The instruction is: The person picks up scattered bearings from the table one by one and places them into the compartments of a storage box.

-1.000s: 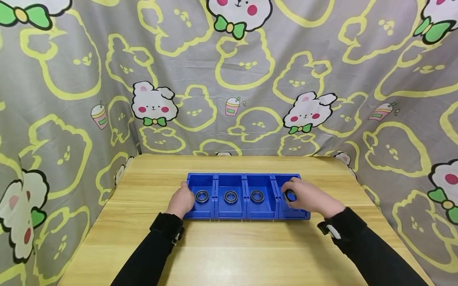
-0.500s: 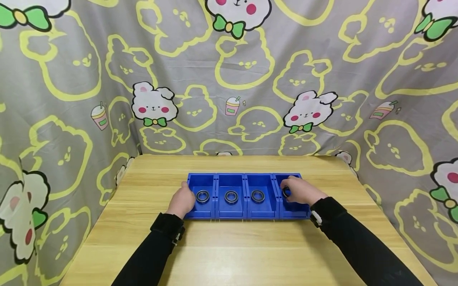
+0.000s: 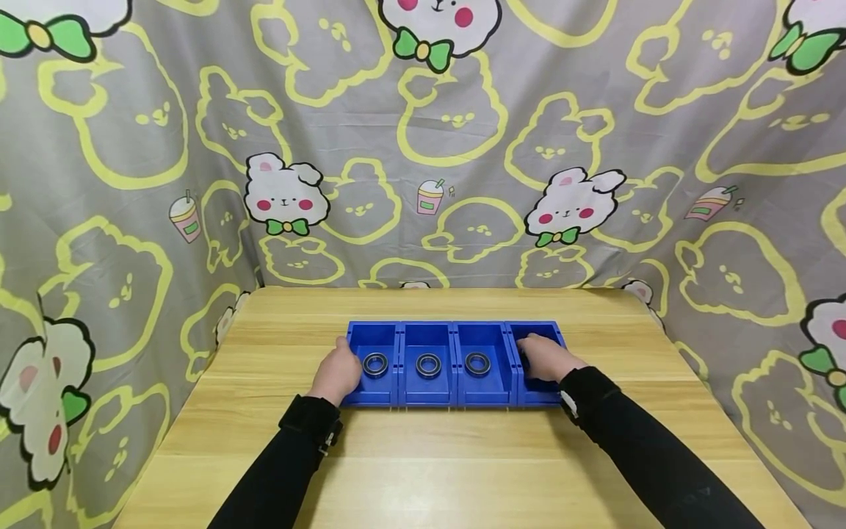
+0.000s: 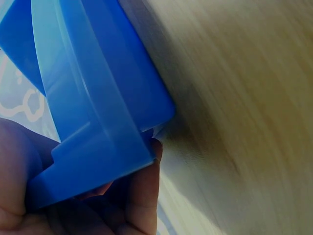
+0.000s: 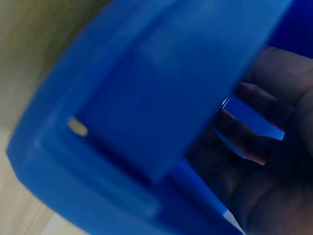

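Four-sided blue plastic bins [image 3: 426, 397] stand joined in a row on the table. A ball bearing lies flat in each of the three left ones: the left bearing [image 3: 374, 365], the middle bearing [image 3: 428, 365] and the right bearing [image 3: 477, 364]. My left hand [image 3: 335, 371] grips the outer wall of the leftmost bin, its fingers curled under the edge [image 4: 98, 166] in the left wrist view. Inside the rightmost bin [image 5: 146, 98], my right hand [image 3: 550, 358] pinches another bearing, mostly hidden by the fingers; only a dark sliver shows in the head view.
The wooden table [image 3: 429, 463] extends around the row of bins on all sides. A grey patterned curtain [image 3: 370, 110] hangs behind the table and along both sides.
My right hand has moved down and slightly left, deeper into the rightmost bin, with the bearing, which is now mostly hidden. The left hand stays on the leftmost bin.
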{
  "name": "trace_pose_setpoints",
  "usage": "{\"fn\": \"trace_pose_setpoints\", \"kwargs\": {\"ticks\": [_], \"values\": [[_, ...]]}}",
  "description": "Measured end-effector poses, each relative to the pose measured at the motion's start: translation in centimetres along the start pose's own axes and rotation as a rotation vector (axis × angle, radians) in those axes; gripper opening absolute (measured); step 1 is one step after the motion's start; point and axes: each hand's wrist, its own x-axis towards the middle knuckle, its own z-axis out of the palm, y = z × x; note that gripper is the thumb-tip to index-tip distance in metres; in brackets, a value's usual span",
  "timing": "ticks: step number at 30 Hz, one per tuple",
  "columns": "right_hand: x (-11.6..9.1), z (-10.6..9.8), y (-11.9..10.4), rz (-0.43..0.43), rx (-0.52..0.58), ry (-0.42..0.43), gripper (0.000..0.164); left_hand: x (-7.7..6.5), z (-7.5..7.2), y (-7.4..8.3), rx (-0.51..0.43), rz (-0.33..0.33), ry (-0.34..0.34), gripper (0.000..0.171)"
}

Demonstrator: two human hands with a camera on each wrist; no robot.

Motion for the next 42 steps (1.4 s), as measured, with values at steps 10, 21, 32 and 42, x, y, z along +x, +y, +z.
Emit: {"fn": "trace_pose_setpoints", "kwargs": {"ticks": [10,21,32,42], "values": [[-0.2,0.3,-0.3,0.002,-0.014,0.003,0.024,-0.1,-0.1,0.1,0.002,0.011,0.006,0.054],[-0.6,0.0,-0.7,0.067,-0.01,-0.058,0.04,0.0,0.0,0.1,-0.004,0.0,-0.019,0.057],[-2.2,-3.5,-1.4,0.103,0.102,-0.017,0.037,-0.2,-0.3,0.2,-0.023,0.0,-0.033,0.057],[-3.9,-6.3,-1.2,0.116,0.088,0.054,0.035,-0.3,-0.3,0.1,-0.011,-0.004,-0.024,0.055]]}}
